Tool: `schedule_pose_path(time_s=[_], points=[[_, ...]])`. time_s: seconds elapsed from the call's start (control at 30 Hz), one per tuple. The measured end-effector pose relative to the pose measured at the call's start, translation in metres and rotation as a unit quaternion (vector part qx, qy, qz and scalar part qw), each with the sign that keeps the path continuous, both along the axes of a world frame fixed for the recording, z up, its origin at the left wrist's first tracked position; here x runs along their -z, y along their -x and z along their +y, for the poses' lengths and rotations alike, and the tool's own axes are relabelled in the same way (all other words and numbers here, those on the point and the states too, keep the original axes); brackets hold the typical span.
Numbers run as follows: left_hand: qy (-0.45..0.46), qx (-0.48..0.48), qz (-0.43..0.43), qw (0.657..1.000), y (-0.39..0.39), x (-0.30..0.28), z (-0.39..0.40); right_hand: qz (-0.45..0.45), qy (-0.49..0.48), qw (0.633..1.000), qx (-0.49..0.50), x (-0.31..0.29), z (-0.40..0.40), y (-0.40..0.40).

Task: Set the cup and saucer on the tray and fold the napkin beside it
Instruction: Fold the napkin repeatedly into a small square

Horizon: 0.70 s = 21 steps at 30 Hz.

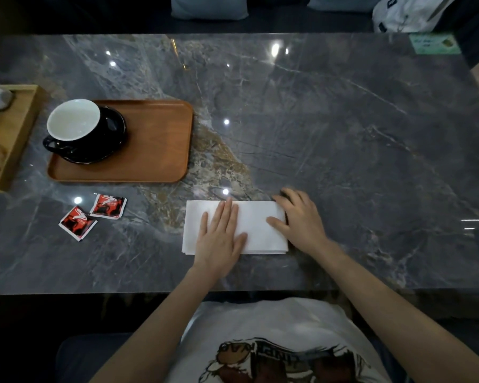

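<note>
Cup (74,120) & saucer (114,139) sat on tray (155,142), 10 o'clock. Napkin (256,225) half-folded; left hand (219,236) flat, pressing; right hand (299,219) fingers curled at its edge, grip unclear. Folding remained.

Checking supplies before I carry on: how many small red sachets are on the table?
2. One small red sachet lies on the grey marble table just in front of the brown wooden tray; the other touches its near-left corner. None seems hidden.

Counts: one cup (74,123), one saucer (109,146), one tray (155,139), one napkin (256,226), two red sachets (108,206) (77,223).
</note>
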State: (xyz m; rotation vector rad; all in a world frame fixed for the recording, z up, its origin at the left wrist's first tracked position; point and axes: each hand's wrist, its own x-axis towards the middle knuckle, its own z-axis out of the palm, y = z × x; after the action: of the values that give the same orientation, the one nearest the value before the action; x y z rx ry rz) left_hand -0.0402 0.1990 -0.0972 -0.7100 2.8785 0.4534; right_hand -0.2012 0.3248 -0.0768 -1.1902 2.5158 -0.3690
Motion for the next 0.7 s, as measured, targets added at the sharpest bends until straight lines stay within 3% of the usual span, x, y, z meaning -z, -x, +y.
schedule_pose_path(time_s=[0.07, 0.17, 0.3, 0.5, 0.6, 0.7], points=[[-0.002, -0.005, -0.003, 1.000, -0.001, 0.003, 0.000, -0.027, 0.045, 0.998, 0.038, -0.003, 0.001, -0.001], [0.006, 0.000, -0.007, 1.000, -0.001, 0.004, 0.000, -0.139, 0.094, 0.974, 0.151, -0.010, 0.000, 0.004], [0.014, 0.000, -0.003, 1.000, -0.002, 0.004, 0.001, -0.324, 0.134, 0.892, 0.285, -0.019, -0.004, 0.013], [0.014, -0.001, 0.004, 1.000, 0.000, 0.003, 0.002, -0.495, 0.132, 0.787, 0.344, -0.024, -0.001, 0.017], [0.021, 0.002, 0.002, 1.000, -0.001, 0.002, 0.001, -0.525, 0.123, 0.782, 0.313, -0.022, 0.001, 0.020], [0.028, 0.008, -0.003, 1.000, 0.000, 0.001, 0.002, -0.476, 0.143, 0.822, 0.278, -0.019, -0.002, 0.020]])
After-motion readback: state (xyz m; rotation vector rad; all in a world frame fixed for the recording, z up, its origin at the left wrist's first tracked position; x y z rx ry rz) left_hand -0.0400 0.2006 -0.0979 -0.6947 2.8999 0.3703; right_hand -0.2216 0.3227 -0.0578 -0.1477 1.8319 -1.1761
